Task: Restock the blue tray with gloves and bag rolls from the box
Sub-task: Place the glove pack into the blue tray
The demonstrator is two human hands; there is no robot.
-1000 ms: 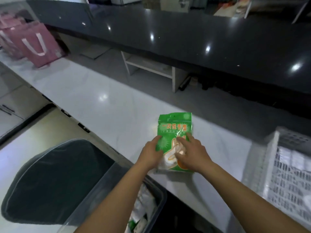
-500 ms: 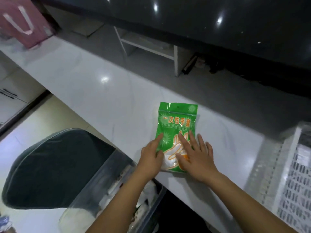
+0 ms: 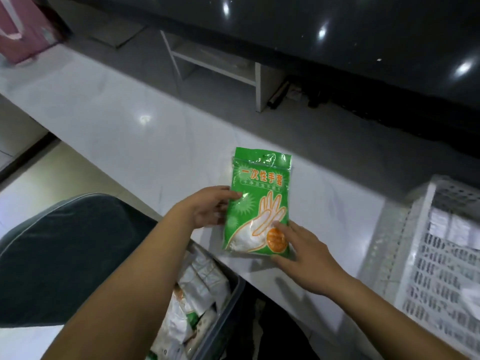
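White glossy counter (image 3: 109, 120) holds a green plastic glove packet (image 3: 259, 203) (flat, near the front edge); left hand (image 3: 207, 209) pinches its left edge, right hand (image 3: 306, 258) fingers rest, fairly straight, on its lower right corner.

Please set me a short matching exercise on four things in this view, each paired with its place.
Things:
1. green plastic glove packet
2. white perforated plastic crate
3. pink paper bag
4. clear plastic box

Places:
A. far left end of the counter
B. below the counter's near edge
C. right end of the counter
D. between the two hands

Pairs: 1-D, 2-C, 3-A, 4-B
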